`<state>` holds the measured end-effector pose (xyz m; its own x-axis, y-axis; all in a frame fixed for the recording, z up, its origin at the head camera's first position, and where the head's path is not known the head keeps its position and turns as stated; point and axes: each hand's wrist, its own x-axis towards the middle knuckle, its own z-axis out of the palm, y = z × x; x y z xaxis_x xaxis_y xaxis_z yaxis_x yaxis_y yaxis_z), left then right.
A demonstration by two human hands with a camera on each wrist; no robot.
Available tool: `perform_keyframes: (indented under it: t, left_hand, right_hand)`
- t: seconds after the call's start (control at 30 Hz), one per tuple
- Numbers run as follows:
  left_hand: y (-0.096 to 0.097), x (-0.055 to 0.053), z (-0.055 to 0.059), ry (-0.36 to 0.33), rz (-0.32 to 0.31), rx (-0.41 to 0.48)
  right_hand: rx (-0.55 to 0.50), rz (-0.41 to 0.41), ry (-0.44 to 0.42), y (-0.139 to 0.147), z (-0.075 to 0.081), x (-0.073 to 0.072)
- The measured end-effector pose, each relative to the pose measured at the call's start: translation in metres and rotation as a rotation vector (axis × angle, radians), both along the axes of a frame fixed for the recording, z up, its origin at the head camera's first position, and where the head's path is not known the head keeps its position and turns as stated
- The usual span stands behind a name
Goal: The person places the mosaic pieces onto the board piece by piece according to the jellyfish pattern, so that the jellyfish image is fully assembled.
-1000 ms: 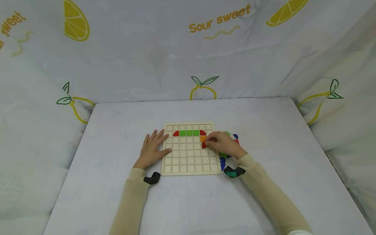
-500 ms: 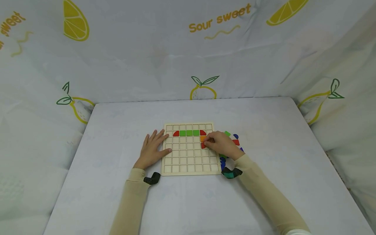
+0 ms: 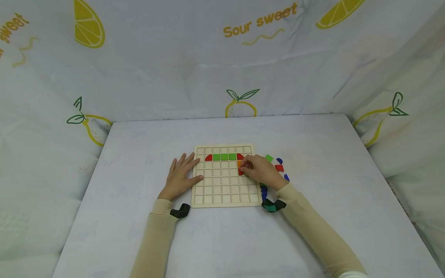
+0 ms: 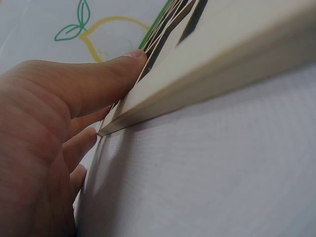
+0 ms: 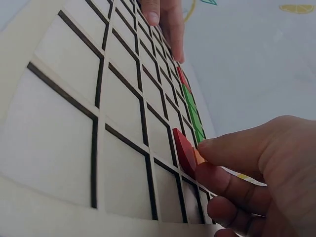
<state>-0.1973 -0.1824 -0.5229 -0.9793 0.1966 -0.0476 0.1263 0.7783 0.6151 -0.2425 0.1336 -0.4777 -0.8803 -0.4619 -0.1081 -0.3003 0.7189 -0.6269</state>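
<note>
A pale wooden grid board (image 3: 221,205) lies on the table. My left hand (image 3: 179,177) rests spread on its left side, thumb and fingertips over the rim; the left wrist view shows the thumb (image 4: 116,79) on top. My right hand (image 3: 262,170) pinches a red tile (image 5: 183,150) at the board's right side, thumb and fingertips right at its edge. The tile stands tilted up out of its cell in the right wrist view. Just beyond it is an orange square tile (image 3: 239,163), partly hidden by the fingers. Three green squares (image 3: 224,157) sit in a row between two red rounded-corner tiles (image 3: 208,158).
Right of the board lie loose tiles: a green one (image 3: 269,158), a red one (image 3: 279,168) and blue ones (image 3: 264,193), some hidden under the right hand and wrist. A white cloth with lemon prints (image 3: 240,108) hangs behind the table.
My right hand has shifted slightly left and away from me with the red tile, uncovering more loose tiles at the right. My left hand stays in place.
</note>
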Motion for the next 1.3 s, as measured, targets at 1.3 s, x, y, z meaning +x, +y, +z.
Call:
perform_keyframes:
  t: [1.3]
  left_hand:
    - [0.001,0.0,0.001,-0.005,0.005,-0.012]
  right_hand:
    - [0.159,0.059,-0.042,0.057,0.013,-0.002]
